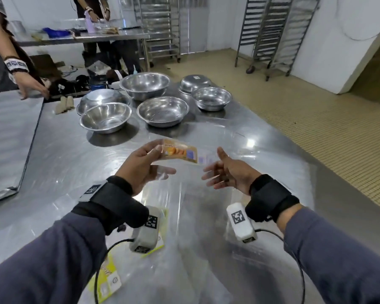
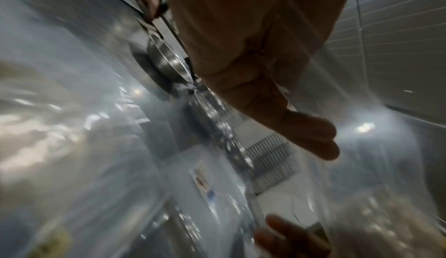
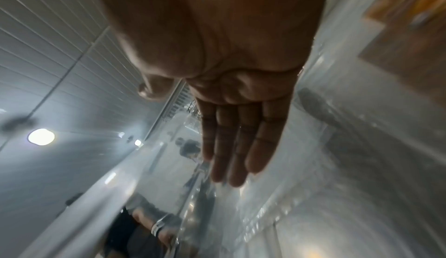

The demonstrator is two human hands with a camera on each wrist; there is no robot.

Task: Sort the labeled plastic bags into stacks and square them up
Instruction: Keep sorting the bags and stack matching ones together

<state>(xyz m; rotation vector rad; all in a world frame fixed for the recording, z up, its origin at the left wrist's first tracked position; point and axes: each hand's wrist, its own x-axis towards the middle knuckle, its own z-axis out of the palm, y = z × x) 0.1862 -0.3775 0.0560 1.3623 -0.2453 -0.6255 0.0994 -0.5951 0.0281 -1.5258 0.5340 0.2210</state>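
**Orange-label bag held up over the steel table, ready for its stack**

At the centre of the head view your left hand (image 1: 140, 165) pinches a clear plastic bag (image 1: 180, 153) by its printed end, thumb on top and fingers beneath, and holds it above the steel table (image 1: 64, 154). Your right hand (image 1: 226, 172) waits just beside the bag's free end with its fingers straight and gripping nothing; the right wrist view shows the same flat, extended fingers (image 3: 231, 147).

To do this step well, bring that flat right hand under the loose clear end so the film does not droop or fold, and read the label before you choose a pile. Lay the bag down with its label facing the same way as the ones beneath, then tap the edges with both palms to line them up. The film looks thin and slippery, so slide it gently; a quick drop would likely skew the pile.

More clear bags (image 1: 195, 216) lie spread on the table below your wrists, and two with yellow labels (image 1: 110, 279) sit at lower left of the frame.

The held label reads "BISKUT" in white on orange, beside a picture of what may be biscuits and a blue-purple panel. The yellow labels' print is too small to read. Steel bowls (image 1: 162, 110) stand at upper centre.
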